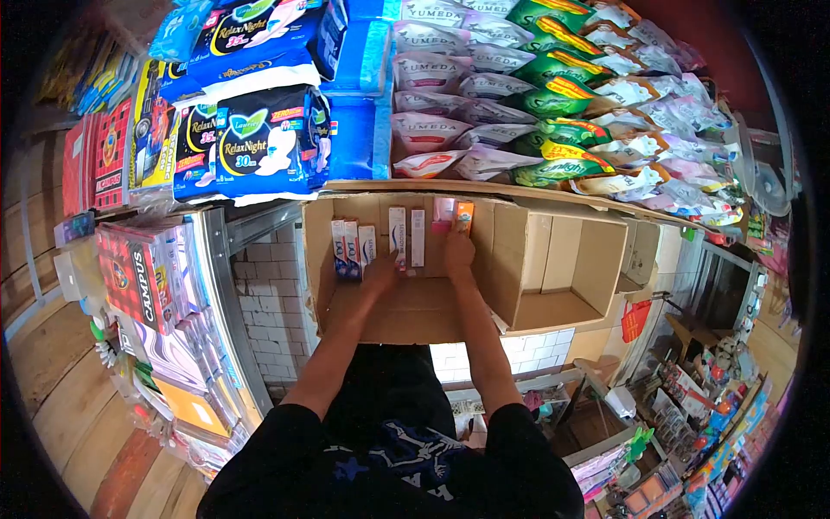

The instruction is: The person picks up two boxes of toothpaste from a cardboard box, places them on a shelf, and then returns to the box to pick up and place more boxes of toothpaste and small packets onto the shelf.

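One broad bank of pouches (pixel 497 104) covers the far side, stacked in several columns; the green column runs about six deep, though the overlaps keep me from a firm count. The one person at work wears a black shirt (pixel 389 471) and stands with both arms stretched forward. Two cartons open toward the person side by side: the left carton (pixel 411 324), which both hands are in, and the right carton (pixel 566 311). A third carton (pixel 640 255) shows only partly beyond them. To the left of the pouches, two dark packs (pixel 259 143) face out, one above the other, marked 35 and 30. Two hands come next: the left hand (pixel 380 273) and the right hand (pixel 459 251).

Smallest are seven slim boxes in the left carton: three white boxes (pixel 352 249) together at its left, two white boxes (pixel 418 238) in the middle with a gap between them, one pink box (pixel 443 210) and one orange box (pixel 465 216) at the right. The left fingers are bent at the lower end of the left middle box; I can't tell whether they grip it. The right fingers touch the lower part of the orange box, and whether they pinch or press I can't tell.
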### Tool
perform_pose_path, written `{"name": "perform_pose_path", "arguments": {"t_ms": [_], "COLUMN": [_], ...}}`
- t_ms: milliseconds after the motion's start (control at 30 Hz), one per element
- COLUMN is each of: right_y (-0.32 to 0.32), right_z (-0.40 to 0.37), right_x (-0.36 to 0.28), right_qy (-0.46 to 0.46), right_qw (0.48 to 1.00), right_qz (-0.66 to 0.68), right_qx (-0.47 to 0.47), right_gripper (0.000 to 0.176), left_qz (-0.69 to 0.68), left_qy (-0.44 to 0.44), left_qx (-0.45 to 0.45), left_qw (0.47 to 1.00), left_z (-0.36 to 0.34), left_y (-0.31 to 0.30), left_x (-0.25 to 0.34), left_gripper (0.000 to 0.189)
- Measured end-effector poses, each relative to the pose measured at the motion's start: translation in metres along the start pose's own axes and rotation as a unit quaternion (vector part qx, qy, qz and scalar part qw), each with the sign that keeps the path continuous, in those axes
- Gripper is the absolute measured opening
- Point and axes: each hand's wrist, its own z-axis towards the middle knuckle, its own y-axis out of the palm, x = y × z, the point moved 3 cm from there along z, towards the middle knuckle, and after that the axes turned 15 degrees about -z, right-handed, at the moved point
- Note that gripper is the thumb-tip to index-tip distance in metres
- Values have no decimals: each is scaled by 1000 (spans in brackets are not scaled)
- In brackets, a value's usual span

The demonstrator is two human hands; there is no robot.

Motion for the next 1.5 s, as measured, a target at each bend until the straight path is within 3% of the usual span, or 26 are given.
{"name": "perform_pose_path", "arguments": {"t_ms": [100, 200, 300, 400, 500, 600, 700, 800, 900, 1100, 1200, 1300, 1400, 1500], "right_y": [-38, 5, 23, -17, -46, -25, 11, -5, -10, -25, -30, -39, -47, -60], "right_z": [-16, -18, -25, -33, -29, -20, -17, -19, -21, -28, -27, -32, -31, -30], "right_x": [-20, -47, -66, -69, -65, -66, -70, -72, -75, -96, -123, -143, -152, -156], "right_qy": [-89, -95, -65, -57, -41, -45, -65, -74, -56, -69, -183, -252, -288, -258], "right_qw": [983, 984, 982, 985, 988, 995, 995, 995, 993, 984, 961, 951, 933, 923], "right_qz": [98, 149, 166, 163, 131, 5, -73, -28, 56, 148, 202, 178, 162, 152], "right_qx": [-126, -25, -63, -24, -64, -89, -18, -56, -86, -73, -51, 1, -141, -240], "right_gripper": [59, 66, 68, 71, 70, 60, 28, 26, 26, 34, 39, 52, 66, 68], "left_qz": [-32, -56, -60, -61, -67, -66, -58, -44, -72, -153, -232, -255, -233, -276], "left_qy": [-24, 18, 35, 16, -20, -29, -43, 11, -15, -104, -212, -141, -205, -200], "left_qx": [-29, -11, 56, 7, -36, -31, 2, 48, 71, 113, 81, 128, 118, 167], "left_qw": [999, 998, 996, 998, 997, 997, 997, 998, 995, 976, 946, 948, 943, 925], "left_z": [-10, 0, 0, 5, 1, -8, -9, -6, -12, -11, -9, -9, -1, -4], "left_y": [-20, -6, 0, 0, -13, -28, -27, -19, -23, -15, -3, 8, 20, 16], "left_x": [23, -1, -15, -31, -26, -13, -20, -36, -33, -48, -61, -65, -66, -55], "left_gripper": [71, 64, 55, 50, 66, 67, 65, 46, 43, 53, 62, 73, 83, 93]}}
